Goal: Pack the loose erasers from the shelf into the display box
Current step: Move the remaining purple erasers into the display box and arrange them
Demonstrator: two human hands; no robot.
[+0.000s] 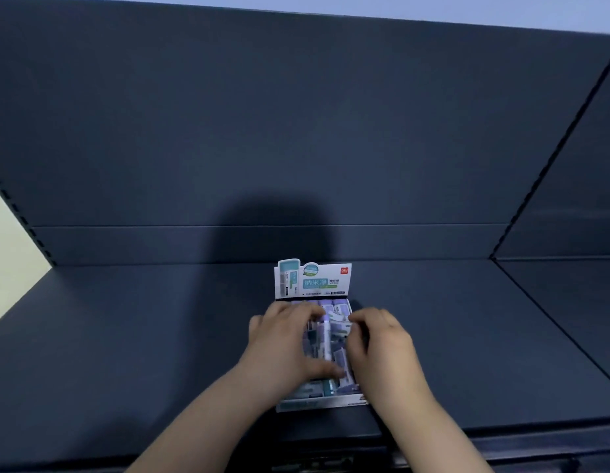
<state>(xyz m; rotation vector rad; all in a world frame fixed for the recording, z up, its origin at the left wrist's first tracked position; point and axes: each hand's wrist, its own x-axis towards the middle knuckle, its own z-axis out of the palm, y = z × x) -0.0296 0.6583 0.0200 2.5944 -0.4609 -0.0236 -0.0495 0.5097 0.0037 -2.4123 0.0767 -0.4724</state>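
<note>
A white display box (314, 283) with an upright printed header card stands on the dark shelf (126, 336), near its front edge. Several purple and teal erasers (326, 339) lie inside it, some in rows, some askew. My left hand (279, 346) covers the left half of the box, fingers curled over the erasers and thumb low across them. My right hand (378, 343) rests on the right half, fingertips touching the erasers. Motion blur hides whether either hand grips one. No loose eraser shows on the shelf outside the box.
The shelf has a tall dark back panel (296, 131) and a slotted upright at the left (20, 216). A second shelf bay (570, 285) adjoins on the right. The shelf's front lip (501, 435) runs below my forearms.
</note>
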